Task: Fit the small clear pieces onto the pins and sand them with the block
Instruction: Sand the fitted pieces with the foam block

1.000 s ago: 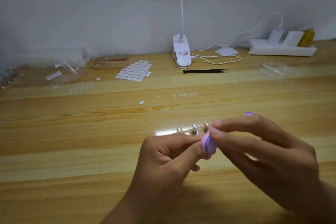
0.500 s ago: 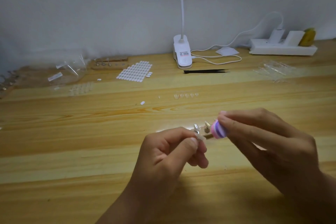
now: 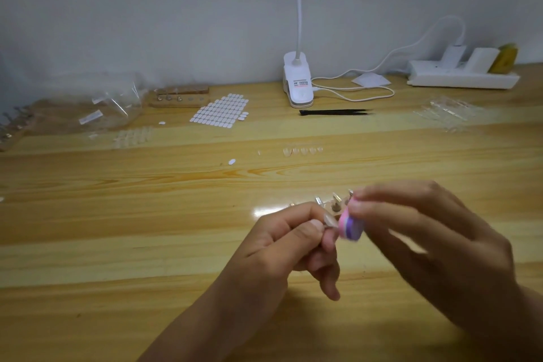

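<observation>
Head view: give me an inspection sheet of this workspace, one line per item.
Surface: wooden table, glossy, with a bright glare patch.
Job's things: clear piece pinched in the left hand, against the sanding block; pin holder just behind; row of clear pieces further back.
Clutter: white sticker sheet, black tweezers, plastic bag, second pin holder, clear strips.
Hands: left hand pinches the clear piece; right hand, blurred, holds the sanding block.
Cables: white cable loops from clip lamp towards power strip, at the far edge.
Surroundings: plain wall; nothing else seen.
</observation>
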The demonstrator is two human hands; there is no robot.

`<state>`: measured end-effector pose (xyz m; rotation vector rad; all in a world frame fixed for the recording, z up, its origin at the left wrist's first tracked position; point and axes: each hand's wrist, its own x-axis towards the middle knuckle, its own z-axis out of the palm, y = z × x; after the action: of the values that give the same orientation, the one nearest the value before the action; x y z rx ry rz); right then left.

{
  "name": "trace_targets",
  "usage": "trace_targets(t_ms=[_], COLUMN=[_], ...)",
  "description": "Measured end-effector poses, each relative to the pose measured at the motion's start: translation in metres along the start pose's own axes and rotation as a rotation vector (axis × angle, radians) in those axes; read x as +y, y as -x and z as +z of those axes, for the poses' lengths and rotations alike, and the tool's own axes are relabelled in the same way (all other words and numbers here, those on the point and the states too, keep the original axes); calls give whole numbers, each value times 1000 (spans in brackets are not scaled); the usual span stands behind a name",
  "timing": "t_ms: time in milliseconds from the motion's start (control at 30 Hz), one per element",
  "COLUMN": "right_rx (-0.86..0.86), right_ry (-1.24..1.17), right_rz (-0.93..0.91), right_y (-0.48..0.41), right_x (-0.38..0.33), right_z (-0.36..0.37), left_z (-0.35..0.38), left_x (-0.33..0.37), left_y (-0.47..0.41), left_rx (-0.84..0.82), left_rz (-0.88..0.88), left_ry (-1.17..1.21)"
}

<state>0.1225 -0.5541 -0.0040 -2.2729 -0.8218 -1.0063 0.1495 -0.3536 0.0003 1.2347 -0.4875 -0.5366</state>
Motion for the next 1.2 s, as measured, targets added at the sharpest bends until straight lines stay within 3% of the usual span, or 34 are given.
trace_targets(t_ms=[100, 233, 300, 367, 433, 500, 567, 733, 833, 1000, 1200], right_rx=[49, -12, -3, 12, 23, -4, -67, -344, -394, -425, -622], right_ry=[-18, 15, 44, 41, -57, -158, -272, -261, -156, -185, -164], right_rz=[31, -59, 20, 169, 308, 335, 343, 251, 174, 65, 168], right_y=[-2, 1, 0, -3, -5, -10, -15, -35, -51, -65, -70], right_x=[-2, -4, 11, 23, 26, 22, 18, 9, 12, 21, 33], right_z=[1, 1, 0, -2, -2, 1, 5, 20, 31, 31, 21], left_z=[0, 1, 0, -1, -6, -14, -20, -21, -21, -25, -27], left_x=[1, 2, 2, 1, -2, -6, -7, -10, -11, -9, -13], left_y=[0, 1, 1, 0, -2, -5, -8, -12, -12, -10, -9], left_rx=[20, 9, 18, 124, 337, 531, 596, 537, 532, 556, 534], left_rz=[-15, -10, 26, 129, 236, 276, 272, 259, 256, 219, 47], left_ry=[-18, -42, -70, -135, -236, -359, -478, -564, -538, -442, -932])
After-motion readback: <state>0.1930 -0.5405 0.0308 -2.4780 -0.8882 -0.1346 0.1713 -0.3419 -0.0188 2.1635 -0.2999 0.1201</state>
